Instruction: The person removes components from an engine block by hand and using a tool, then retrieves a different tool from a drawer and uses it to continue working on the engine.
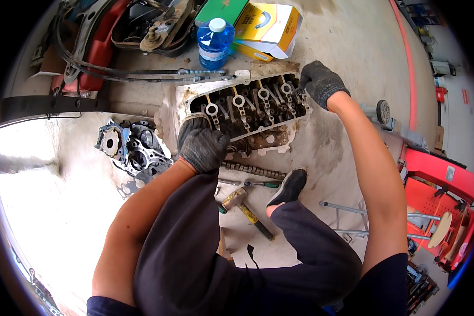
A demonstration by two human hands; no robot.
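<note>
An oily timing cover (133,148) is laid aside at left on the concrete floor (347,58). The cylinder head (247,108) is set on cardboard at centre, apparently steadied at its near-left corner by the clenched, gloved left hand (201,147), while the gloved right hand (319,81) grips its far-right end. A hammer (245,208) (within reach) lies near the shoe (289,187).
</note>
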